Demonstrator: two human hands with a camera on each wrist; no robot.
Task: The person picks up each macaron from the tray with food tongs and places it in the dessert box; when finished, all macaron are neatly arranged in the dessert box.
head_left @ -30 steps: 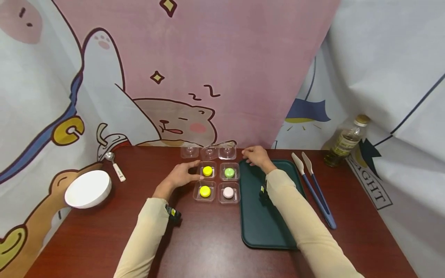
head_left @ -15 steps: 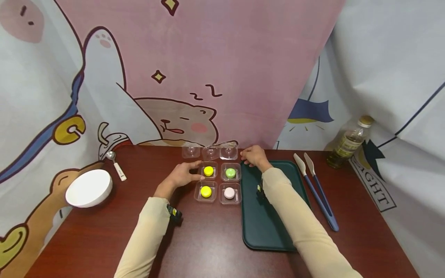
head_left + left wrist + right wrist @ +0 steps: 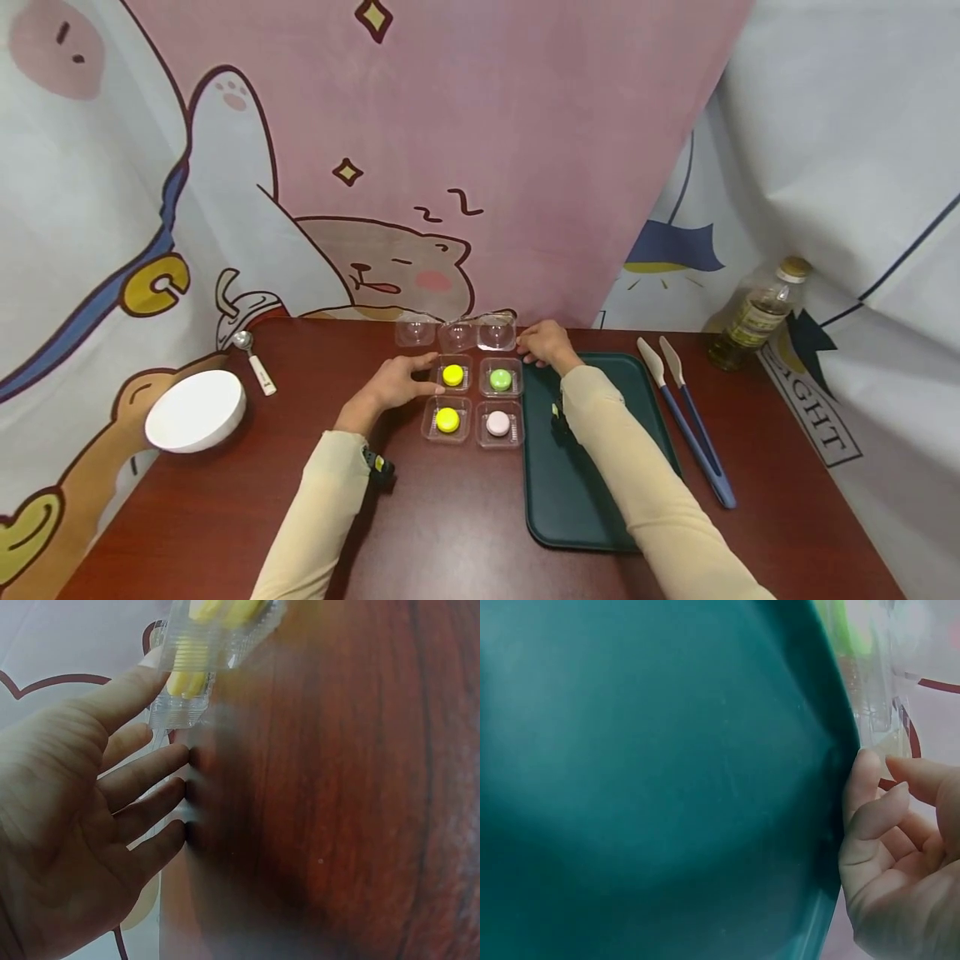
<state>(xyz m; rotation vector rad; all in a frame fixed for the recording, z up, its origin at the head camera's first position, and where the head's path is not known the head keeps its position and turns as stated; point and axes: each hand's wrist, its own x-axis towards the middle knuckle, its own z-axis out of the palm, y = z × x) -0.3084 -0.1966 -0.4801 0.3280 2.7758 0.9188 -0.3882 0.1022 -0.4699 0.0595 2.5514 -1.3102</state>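
My left hand (image 3: 397,383) reaches to a clear plastic box (image 3: 466,386) with a yellow macaron (image 3: 452,375) inside. In the left wrist view the thumb (image 3: 124,694) lies against the box, and the other fingers extend to the tabletop. Close by are similar boxes with a green macaron (image 3: 500,380), another yellow macaron (image 3: 447,420) and a pale pink one (image 3: 497,423). My right hand (image 3: 546,343) is beside the tray's far left corner, fingers loosely bent, thumb apart. Its fingertips are near the clear lids (image 3: 496,332) behind the boxes.
A dark green tray (image 3: 577,500) lies right of the boxes, beneath my right forearm. Beyond it are blue-handled tongs (image 3: 693,425) and an oil bottle (image 3: 757,317). A white bowl (image 3: 197,411) and a small scoop (image 3: 255,364) sit at left. A printed cloth (image 3: 525,167) hangs behind.
My right hand has shifted slightly left toward the lids. The left hand stays at the same box, and the whole view has shifted a little.
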